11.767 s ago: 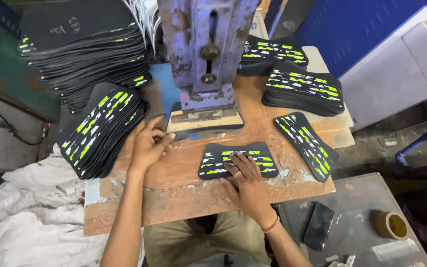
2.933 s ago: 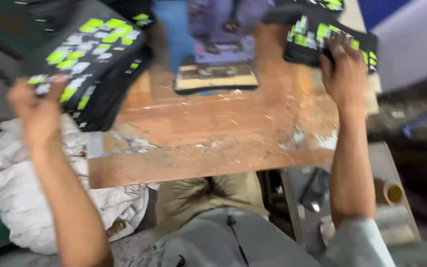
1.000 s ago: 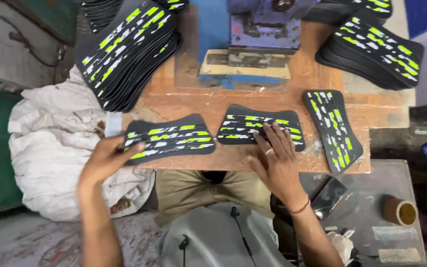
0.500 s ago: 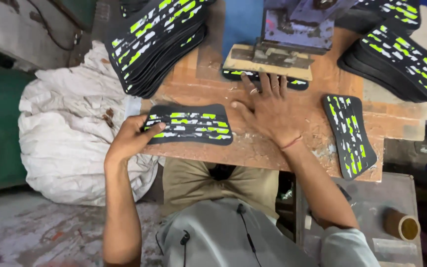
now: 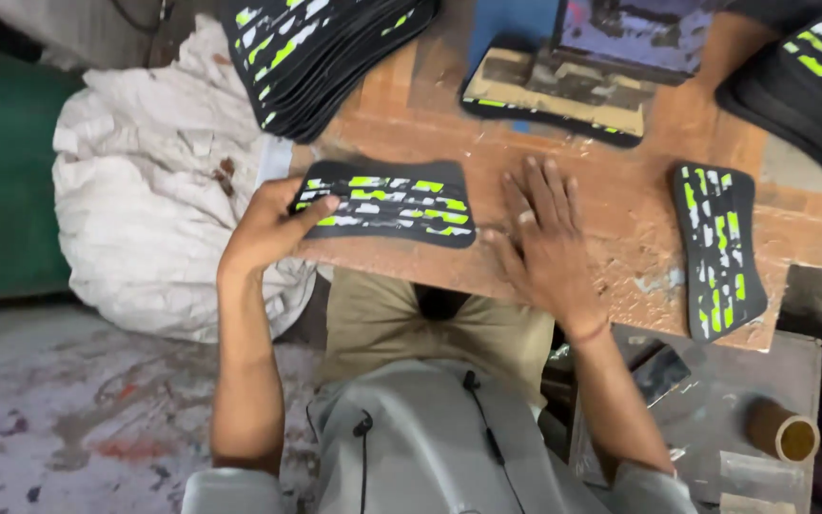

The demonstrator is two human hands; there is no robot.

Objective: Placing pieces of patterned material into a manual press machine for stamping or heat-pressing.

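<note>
A press block at 12 o'clock hides most of one black rubber sole panel [image 5: 549,112]. The left hand [image 5: 264,228] has its fingers clamped on a flat black sole panel with green-white flecks [image 5: 387,202]. The right hand [image 5: 544,238] lies with fingers spread on the worn wooden tabletop [image 5: 639,205].

White sack [image 5: 159,181]; cardboard roll [image 5: 782,433]; dark phone [image 5: 658,373].

Worn wooden workbench [image 5: 620,205], reddish-brown, scuffed, pale paint smears near front edge. Stained grey concrete floor [image 5: 78,419] at left. White cloth sack [image 5: 159,205] slumped against bench. Dark green panel [image 5: 2,181] at far left. Grey metal side table [image 5: 706,419] lower right, cardboard tube [image 5: 782,433] on it.
</note>
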